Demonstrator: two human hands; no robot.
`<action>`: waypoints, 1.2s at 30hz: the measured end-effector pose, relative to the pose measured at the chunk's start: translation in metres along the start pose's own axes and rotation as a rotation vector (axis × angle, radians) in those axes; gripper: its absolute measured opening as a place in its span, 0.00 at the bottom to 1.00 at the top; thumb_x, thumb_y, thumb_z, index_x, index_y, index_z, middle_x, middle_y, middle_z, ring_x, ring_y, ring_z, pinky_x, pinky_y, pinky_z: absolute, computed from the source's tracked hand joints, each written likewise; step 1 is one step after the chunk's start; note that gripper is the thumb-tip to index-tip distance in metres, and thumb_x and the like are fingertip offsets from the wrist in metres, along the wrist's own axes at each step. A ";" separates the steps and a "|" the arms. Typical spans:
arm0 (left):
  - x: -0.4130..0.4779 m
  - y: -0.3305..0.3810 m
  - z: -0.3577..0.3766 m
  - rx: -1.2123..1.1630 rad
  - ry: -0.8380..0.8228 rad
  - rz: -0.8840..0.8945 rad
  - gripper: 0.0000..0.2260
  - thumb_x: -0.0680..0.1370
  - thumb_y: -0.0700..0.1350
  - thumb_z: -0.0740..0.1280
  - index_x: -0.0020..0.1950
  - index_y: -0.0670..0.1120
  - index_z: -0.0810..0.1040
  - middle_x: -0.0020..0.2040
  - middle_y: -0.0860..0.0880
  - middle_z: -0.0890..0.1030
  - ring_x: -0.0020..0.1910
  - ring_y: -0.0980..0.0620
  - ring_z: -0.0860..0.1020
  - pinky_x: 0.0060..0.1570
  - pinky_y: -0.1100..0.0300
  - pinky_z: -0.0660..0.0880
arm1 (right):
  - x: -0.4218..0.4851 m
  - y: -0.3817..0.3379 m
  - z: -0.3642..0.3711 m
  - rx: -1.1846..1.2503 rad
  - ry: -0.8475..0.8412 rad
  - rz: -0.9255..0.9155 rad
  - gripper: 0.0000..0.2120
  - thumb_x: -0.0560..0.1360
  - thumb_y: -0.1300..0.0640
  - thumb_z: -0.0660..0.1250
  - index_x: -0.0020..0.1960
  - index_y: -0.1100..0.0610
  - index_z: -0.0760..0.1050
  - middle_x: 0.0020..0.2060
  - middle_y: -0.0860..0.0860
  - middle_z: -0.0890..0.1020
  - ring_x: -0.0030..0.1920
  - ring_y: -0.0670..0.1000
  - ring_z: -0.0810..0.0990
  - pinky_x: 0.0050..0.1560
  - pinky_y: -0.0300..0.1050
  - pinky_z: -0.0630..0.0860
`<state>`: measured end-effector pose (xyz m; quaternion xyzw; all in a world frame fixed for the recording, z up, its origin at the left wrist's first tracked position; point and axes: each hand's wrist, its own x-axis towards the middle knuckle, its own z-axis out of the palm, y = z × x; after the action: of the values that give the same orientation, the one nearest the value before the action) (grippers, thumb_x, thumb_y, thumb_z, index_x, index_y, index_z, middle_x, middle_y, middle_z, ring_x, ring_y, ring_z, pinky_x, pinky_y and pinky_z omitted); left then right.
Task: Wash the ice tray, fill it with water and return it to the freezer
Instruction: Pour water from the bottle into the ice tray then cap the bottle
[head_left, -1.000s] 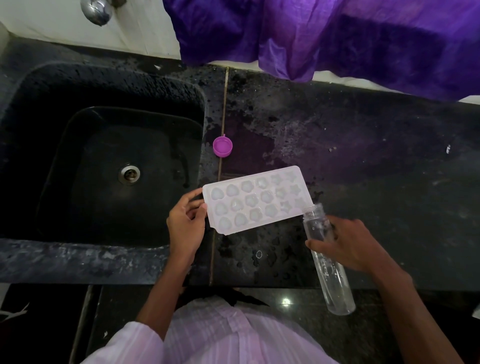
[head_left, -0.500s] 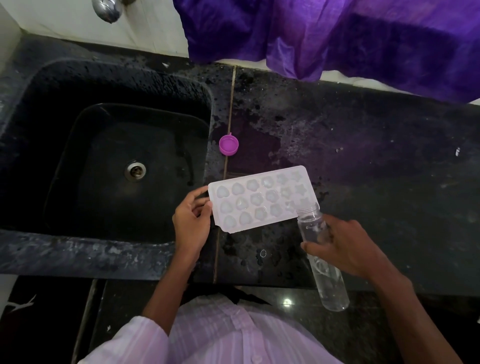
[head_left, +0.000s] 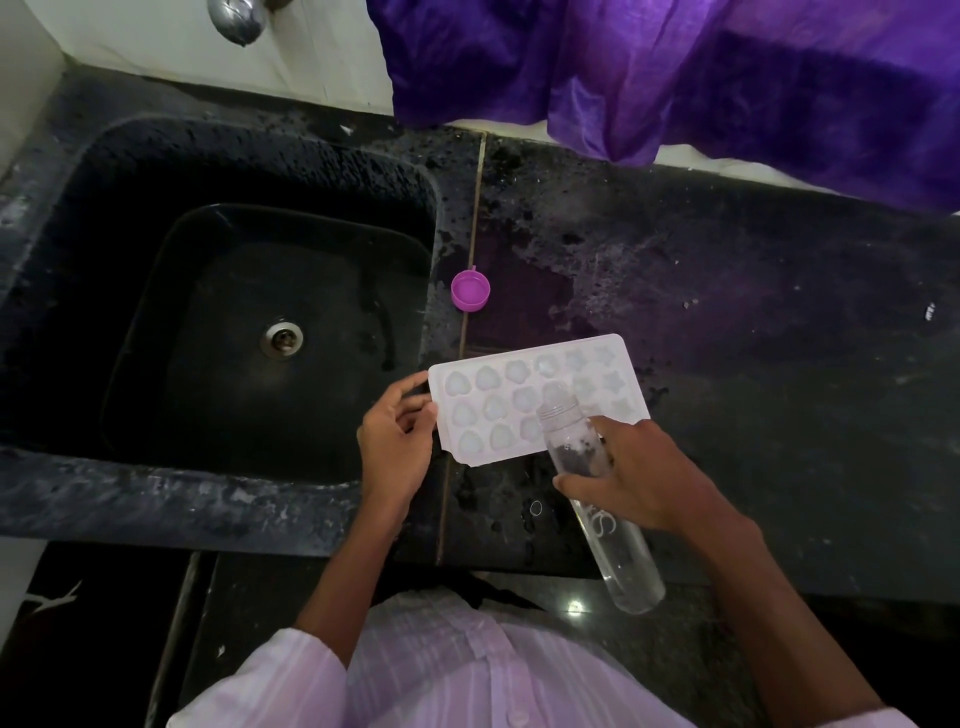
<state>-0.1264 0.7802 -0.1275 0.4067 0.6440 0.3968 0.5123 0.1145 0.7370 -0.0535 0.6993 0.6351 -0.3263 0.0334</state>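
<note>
Right hand: wrapped round the upper half of a clear bottle, thumb on its left side.
Bottle: uncapped and tilted, its mouth over the middle cells of the ice tray, its base toward the near edge; any flow of water is too faint to make out.
Left hand: thumb and fingertips pinching the tray's left end.
Ice tray: flat on the dark counter, just right of the sink.
Purple cap: on the counter beyond the tray, by the sink rim.
Purple cloth: draped along the far wall.
</note>
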 end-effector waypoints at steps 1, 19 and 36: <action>0.000 0.000 0.000 0.001 0.001 0.003 0.17 0.78 0.33 0.67 0.62 0.50 0.80 0.46 0.50 0.86 0.45 0.61 0.84 0.43 0.70 0.77 | 0.001 0.000 0.000 -0.007 -0.002 0.002 0.34 0.60 0.27 0.62 0.55 0.50 0.74 0.43 0.47 0.83 0.40 0.48 0.82 0.44 0.52 0.82; 0.000 0.000 -0.001 -0.010 0.002 0.001 0.17 0.78 0.34 0.67 0.62 0.50 0.80 0.45 0.54 0.86 0.45 0.60 0.84 0.45 0.69 0.78 | -0.003 -0.010 -0.003 -0.018 0.004 0.022 0.30 0.69 0.36 0.72 0.62 0.53 0.72 0.43 0.46 0.82 0.39 0.46 0.81 0.44 0.47 0.81; -0.001 0.000 -0.009 0.082 0.015 0.032 0.15 0.78 0.36 0.68 0.63 0.49 0.80 0.47 0.54 0.86 0.46 0.60 0.84 0.54 0.60 0.80 | -0.049 -0.008 -0.030 0.276 0.294 -0.056 0.24 0.67 0.46 0.78 0.59 0.52 0.77 0.38 0.37 0.83 0.40 0.32 0.81 0.40 0.23 0.72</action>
<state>-0.1349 0.7782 -0.1260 0.4343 0.6570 0.3813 0.4840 0.1204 0.7101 -0.0022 0.7193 0.6017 -0.3056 -0.1648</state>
